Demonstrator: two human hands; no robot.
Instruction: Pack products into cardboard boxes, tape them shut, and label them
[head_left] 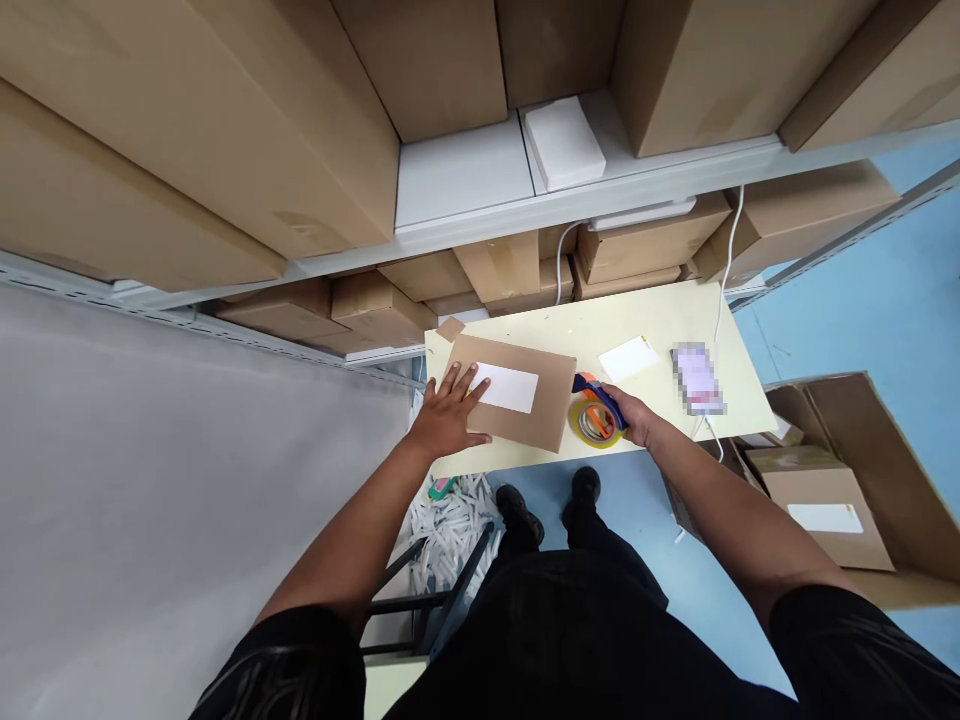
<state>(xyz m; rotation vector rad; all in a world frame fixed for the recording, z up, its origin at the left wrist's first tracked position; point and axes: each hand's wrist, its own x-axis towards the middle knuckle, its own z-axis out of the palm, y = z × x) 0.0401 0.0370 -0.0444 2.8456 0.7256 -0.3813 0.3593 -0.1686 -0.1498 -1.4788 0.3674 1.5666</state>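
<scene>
A flat brown cardboard box (551,405) with a white label (510,388) lies on the pale table. My left hand (448,415) rests on the box's left end, fingers spread, some of them reaching onto the label. Just right of the box, my right hand (636,415) is wrapped round the handle of a blue and orange tape dispenser (611,402). A roll of yellowish clear tape sits in the dispenser. Beyond it lies a white slip of paper (628,358). The palm side of each hand is hidden.
A phone (697,378) with a white cable lies on the table's right. Shelves of cardboard boxes (502,265) stand behind. At right, an open carton (885,440) holds a labelled box (817,505). White paper strips (454,530) fill the floor area below left, near a dark metal frame.
</scene>
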